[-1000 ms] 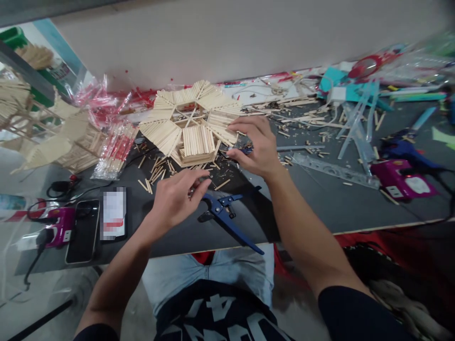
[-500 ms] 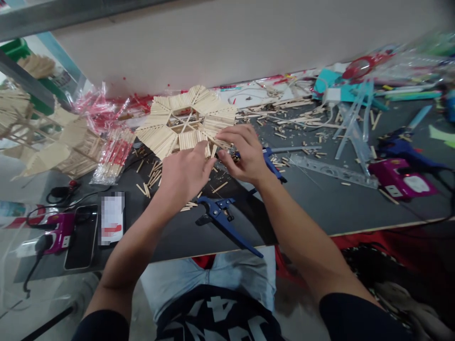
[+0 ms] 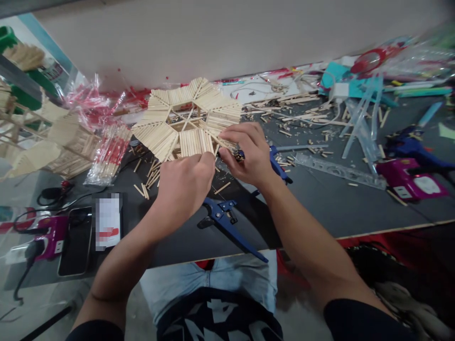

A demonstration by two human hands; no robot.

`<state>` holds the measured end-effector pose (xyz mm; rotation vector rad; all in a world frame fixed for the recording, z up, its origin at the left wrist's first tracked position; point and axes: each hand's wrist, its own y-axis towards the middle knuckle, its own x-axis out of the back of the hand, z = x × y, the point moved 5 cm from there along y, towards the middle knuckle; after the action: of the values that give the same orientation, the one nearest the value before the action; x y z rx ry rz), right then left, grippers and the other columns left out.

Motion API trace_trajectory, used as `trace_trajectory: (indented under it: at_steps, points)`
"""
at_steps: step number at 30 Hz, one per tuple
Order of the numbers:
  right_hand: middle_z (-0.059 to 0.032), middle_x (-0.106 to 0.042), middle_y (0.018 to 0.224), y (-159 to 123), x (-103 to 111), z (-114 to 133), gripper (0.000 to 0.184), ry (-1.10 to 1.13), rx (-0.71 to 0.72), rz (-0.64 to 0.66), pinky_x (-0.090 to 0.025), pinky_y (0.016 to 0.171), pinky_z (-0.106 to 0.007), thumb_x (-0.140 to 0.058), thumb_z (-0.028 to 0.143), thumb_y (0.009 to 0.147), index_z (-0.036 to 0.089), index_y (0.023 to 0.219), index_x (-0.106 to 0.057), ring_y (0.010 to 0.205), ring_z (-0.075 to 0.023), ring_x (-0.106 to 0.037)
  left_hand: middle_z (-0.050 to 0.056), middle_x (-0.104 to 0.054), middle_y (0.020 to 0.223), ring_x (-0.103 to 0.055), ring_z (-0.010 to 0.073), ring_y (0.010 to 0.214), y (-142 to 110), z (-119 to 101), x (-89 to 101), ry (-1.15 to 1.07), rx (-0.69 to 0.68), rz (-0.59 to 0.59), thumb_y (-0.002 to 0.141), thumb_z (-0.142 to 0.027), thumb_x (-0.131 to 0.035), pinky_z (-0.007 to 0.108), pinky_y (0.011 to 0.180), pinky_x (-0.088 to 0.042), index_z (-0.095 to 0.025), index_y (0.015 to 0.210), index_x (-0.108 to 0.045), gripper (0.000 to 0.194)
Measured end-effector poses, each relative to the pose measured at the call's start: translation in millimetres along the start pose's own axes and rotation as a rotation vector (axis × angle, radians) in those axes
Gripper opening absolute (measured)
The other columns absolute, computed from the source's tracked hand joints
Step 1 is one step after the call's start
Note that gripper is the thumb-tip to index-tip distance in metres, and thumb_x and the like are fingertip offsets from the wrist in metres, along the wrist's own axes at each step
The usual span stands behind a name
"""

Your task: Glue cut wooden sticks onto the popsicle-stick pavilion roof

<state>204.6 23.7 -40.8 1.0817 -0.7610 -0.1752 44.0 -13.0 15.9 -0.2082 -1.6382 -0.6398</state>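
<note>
left hand [image 3: 186, 182] moved to stick model [image 3: 193, 141], curled | right hand [image 3: 250, 154] at edge | both grips: can't tell

A pale, star-shaped stick model [image 3: 196, 141] sits on the table [image 3: 313, 203].

A person's left hand [image 3: 186, 184], seen a second ago apart from the stick structure [image 3: 158, 139] and below it near frame centre, is now up at the front edge, covering the lower rim of the front panel [image 3: 195, 142]. Half a second ago its forefinger reached over that panel; the fingers have since curled in, leaving more of the panel in view. The right hand [image 3: 249, 154] has shifted slightly left, thumb and forefinger now by the structure's front right corner. Right of centre, a blue tool's handle [image 3: 280, 166], largely hidden a second ago, shows beyond the wrist.
</note>
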Motion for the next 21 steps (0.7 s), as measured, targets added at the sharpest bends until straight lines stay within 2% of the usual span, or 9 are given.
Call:
trace_trajectory:
  at_steps: [6, 8, 10, 12, 15, 21]
  points:
    - [-0.0098, -0.071, 0.113, -2.1, -4.0, -2.5, 0.024, -0.039, -0.061, 0.029, -0.052, 0.098, -0.053, -0.058, 0.037, 0.098, 0.028, 0.121, -0.061, 0.109, -0.0290, -0.066, 0.004, -0.075, 0.075, -0.067, 0.0165, 0.065, -6.6, -2.2, 9.2, -0.130, -0.112, 0.086, 0.104, -0.032, -0.050, 0.027, 0.057, -0.036, -0.020, 0.091, -0.072, 0.027]
    - [-0.0096, -0.071, 0.113, -1.8, -2.9, -1.3, 0.025, -0.023, -0.037, 0.011, -0.052, 0.097, -0.052, -0.059, 0.035, 0.098, 0.028, 0.122, -0.060, 0.108, -0.0286, -0.066, 0.003, -0.074, 0.073, -0.066, 0.0163, 0.062, -4.8, 2.9, 12.0, -0.111, -0.070, 0.088, 0.102, -0.036, -0.055, 0.026, 0.057, -0.035, -0.020, 0.095, -0.071, 0.024]
    - [-0.0095, -0.071, 0.113, -1.2, -2.0, -0.2, 0.025, -0.014, -0.011, -0.001, -0.053, 0.096, -0.050, -0.059, 0.033, 0.098, 0.027, 0.122, -0.059, 0.107, -0.0281, -0.066, 0.003, -0.074, 0.072, -0.066, 0.0166, 0.062, -1.0, 11.3, 12.6, -0.064, 0.018, 0.067, 0.100, -0.040, -0.059, 0.025, 0.058, -0.036, -0.020, 0.106, -0.070, 0.023]
    - [-0.0093, -0.071, 0.112, -0.7, -1.9, 0.0, 0.025, -0.019, -0.001, -0.004, -0.053, 0.094, -0.050, -0.059, 0.032, 0.098, 0.028, 0.123, -0.059, 0.106, -0.0277, -0.066, 0.003, -0.075, 0.074, -0.068, 0.0175, 0.065, 3.4, 17.7, 9.7, -0.023, 0.077, 0.051, 0.100, -0.043, -0.061, 0.024, 0.060, -0.039, -0.019, 0.121, -0.067, 0.033]
    - [-0.0084, -0.071, 0.112, -0.5, -2.7, -0.9, 0.025, -0.027, -0.007, -0.004, -0.052, 0.094, -0.050, -0.058, 0.031, 0.098, 0.029, 0.123, -0.059, 0.106, -0.0273, -0.066, 0.005, -0.076, 0.075, -0.071, 0.0195, 0.068, 8.8, 19.2, 0.6, 0.026, 0.084, 0.055, 0.100, -0.047, -0.060, 0.024, 0.061, -0.042, -0.017, 0.133, -0.064, 0.045]
    - [-0.0081, -0.070, 0.111, -0.9, -2.4, 1.1, 0.025, -0.017, 0.014, -0.038, -0.053, 0.093, -0.048, -0.059, 0.029, 0.098, 0.028, 0.123, -0.059, 0.104, -0.0263, -0.065, 0.009, -0.079, 0.084, -0.073, 0.0211, 0.072, 9.0, 11.1, -11.8, 0.041, 0.054, 0.044, 0.104, -0.041, -0.053, 0.026, 0.063, -0.044, -0.018, 0.131, -0.068, 0.038]
